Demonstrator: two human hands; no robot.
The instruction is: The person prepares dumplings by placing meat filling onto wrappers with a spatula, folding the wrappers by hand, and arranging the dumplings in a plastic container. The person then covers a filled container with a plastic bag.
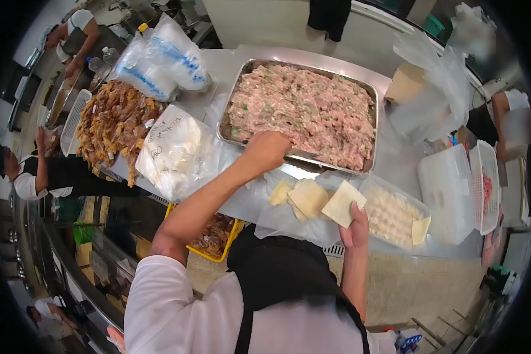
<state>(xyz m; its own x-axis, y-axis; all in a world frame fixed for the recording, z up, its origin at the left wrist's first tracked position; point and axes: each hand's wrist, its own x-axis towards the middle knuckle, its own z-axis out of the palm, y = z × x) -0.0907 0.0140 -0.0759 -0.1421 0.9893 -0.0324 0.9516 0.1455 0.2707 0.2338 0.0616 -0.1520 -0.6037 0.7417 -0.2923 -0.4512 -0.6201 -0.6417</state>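
A metal tray (pixel 223 121) full of minced meat with green bits (pixel 304 106) stands across the table. My left hand (pixel 268 152) is closed round a thin tool (pixel 304 156) at the tray's near edge, the tool's far end at the meat. Between the fingers and thumb of my right hand (pixel 355 227) is a square wrapper (pixel 344 203), held flat. More wrappers (pixel 308 199) lie on a plastic sheet (pixel 271 218) just beside it. To the right, a clear container (pixel 389 212) holds rows of pale pieces, with one wrapper (pixel 420 230) on its corner.
Bagged white goods (pixel 174 150) and a brown heap (pixel 115 118) lie at the left, plastic bags (pixel 162 59) behind them. A white bin (pixel 445 194) and a white basket (pixel 484 186) stand at the right. Below the table is a yellow crate (pixel 223 256). Several people are around.
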